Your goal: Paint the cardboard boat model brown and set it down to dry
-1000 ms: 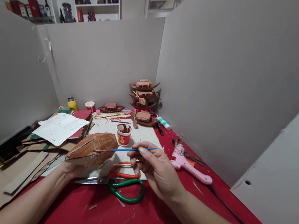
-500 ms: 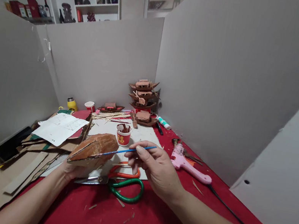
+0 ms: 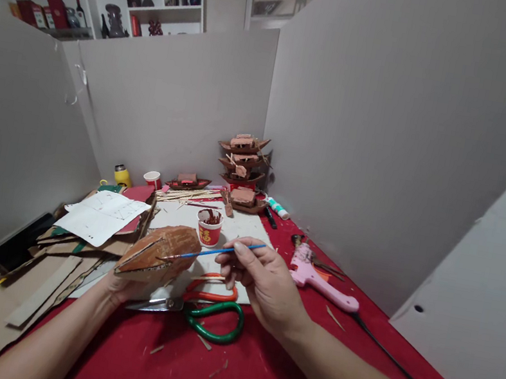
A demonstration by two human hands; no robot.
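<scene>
A brown-painted cardboard boat hull (image 3: 164,246) rests in my left hand (image 3: 123,287), which grips it from below; most of those fingers are hidden behind it. Pinched in my right hand (image 3: 257,275) is a thin blue paintbrush (image 3: 222,250), its tip touching the hull's brown surface. Just behind stands a red and white paper cup (image 3: 209,229) with dark brown paint smeared inside its rim. Under and between my hands lies a pair of scissors (image 3: 215,321) with one green and one orange handle.
Finished model boats (image 3: 242,158) are stacked at the back corner. A pink glue gun (image 3: 324,287) with a black cord lies to the right. Cardboard sheets (image 3: 54,285), a white drawing (image 3: 104,215) and a black phone (image 3: 21,240) lie left. Grey partitions enclose the table.
The brush tip has shifted slightly left and up along the hull, my right hand moving a little with it. The hull and my left hand stay almost still.
</scene>
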